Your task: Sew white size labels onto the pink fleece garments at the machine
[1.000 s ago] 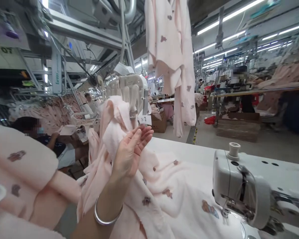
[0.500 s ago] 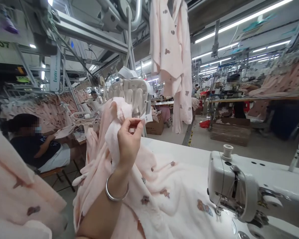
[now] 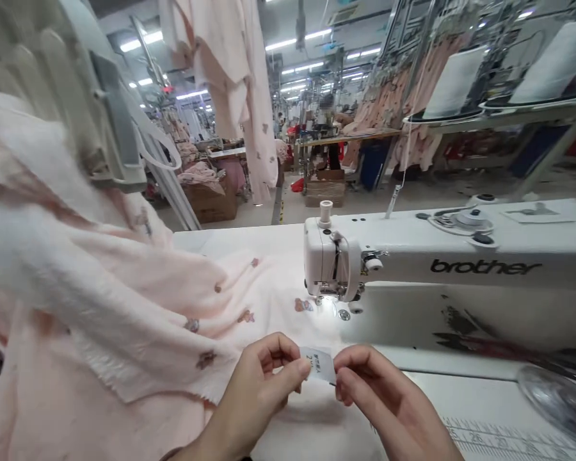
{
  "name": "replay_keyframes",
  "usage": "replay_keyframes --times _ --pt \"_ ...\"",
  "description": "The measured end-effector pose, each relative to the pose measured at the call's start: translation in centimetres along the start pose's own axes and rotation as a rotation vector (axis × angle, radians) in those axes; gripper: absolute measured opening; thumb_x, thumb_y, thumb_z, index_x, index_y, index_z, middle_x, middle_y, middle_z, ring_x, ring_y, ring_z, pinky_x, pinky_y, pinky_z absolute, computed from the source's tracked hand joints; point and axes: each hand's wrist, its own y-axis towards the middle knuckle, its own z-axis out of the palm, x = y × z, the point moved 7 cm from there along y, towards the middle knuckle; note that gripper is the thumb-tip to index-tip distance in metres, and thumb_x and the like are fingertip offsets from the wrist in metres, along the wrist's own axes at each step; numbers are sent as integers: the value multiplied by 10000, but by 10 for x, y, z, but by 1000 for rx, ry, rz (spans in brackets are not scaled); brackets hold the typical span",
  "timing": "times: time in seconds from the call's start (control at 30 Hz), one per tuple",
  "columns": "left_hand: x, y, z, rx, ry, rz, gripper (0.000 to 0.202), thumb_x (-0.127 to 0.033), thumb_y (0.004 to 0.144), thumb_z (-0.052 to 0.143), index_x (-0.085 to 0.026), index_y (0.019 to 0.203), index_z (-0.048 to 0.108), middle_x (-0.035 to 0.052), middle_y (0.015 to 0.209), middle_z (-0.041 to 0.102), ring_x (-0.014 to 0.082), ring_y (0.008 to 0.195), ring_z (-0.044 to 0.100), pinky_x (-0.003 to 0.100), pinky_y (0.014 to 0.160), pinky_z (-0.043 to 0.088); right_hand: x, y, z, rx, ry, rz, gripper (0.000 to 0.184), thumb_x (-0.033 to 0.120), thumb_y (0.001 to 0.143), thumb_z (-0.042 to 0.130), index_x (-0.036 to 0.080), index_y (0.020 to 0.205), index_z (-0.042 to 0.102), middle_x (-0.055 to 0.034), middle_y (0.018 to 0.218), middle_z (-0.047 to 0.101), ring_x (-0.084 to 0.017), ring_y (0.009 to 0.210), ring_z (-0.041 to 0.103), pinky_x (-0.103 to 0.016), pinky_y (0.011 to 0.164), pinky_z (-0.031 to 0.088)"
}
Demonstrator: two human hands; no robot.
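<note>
A small white printed label (image 3: 319,363) is stretched between my two hands, above the front of the sewing table. My left hand (image 3: 264,384) pinches its left end between thumb and fingers. At the other end, my right hand (image 3: 374,384) pinches the label's right edge. Pale pink fleece fabric (image 3: 139,275) with small bear prints drapes from a hanging clamp at the left and spreads across the table under the needle area. Just beyond my hands stands the head of the white sewing machine (image 3: 333,259), its lamp lit.
A grey-white hanger clamp (image 3: 110,115) hangs at the upper left. Another pink garment (image 3: 249,96) hangs ahead. White thread cones (image 3: 456,83) stand at the upper right. A printed ruler scale (image 3: 499,438) and dark tools (image 3: 532,355) lie at the right.
My view has swung right and down. My left hand has come from the hanging clamp down to the table front with the label. My right hand has come into view, gripping its other end.
</note>
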Motion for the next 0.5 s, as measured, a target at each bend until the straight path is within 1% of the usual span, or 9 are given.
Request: replay_keyframes --times 0.03,0.13,0.23,0.3,0.4,0.5 --pt "1 0 -1 -2 4 0 349 -434 755 699 -128 769 530 -42 600 443 16 459 280 149 414 197 0 1 2 -30 31 32 280 507 869 585 227 862 588 4 796 587 -122 752 567 -154 691 457" --pt "2 1 -2 7 20 14 329 -419 767 687 -129 772 532 -41 601 442 23 475 315 150 427 223 -5 1 10 -69 75 81 305 523 824 633 227 878 578 18 817 562 -120 771 529 -165 707 417" --pt "4 0 -4 19 45 10 313 -407 776 676 -131 778 530 -38 617 463 17 461 318 155 422 217 -10 2 15 -54 57 89 322 526 834 617 210 795 569 20 761 533 -122 732 496 -186 687 393" --pt "4 0 -6 18 74 10 310 -412 782 670 -132 814 539 -33 650 486 12 456 321 158 416 213 -12 3 16 -58 48 87 330 521 841 610 205 761 556 26 734 517 -117 712 477 -191 671 379" --pt "3 2 -7 14 105 15 325 -424 786 665 -134 886 558 -28 679 512 15 463 337 159 419 229 -16 4 15 -57 37 91 321 515 851 600 205 777 555 29 745 519 -116 714 473 -201 670 370" --pt "1 4 -6 7 120 16 329 -434 778 667 -130 826 552 -26 642 522 23 456 345 166 420 235 -20 5 15 -21 -8 80 319 506 870 574 198 793 548 20 751 522 -125 717 485 -217 661 373"
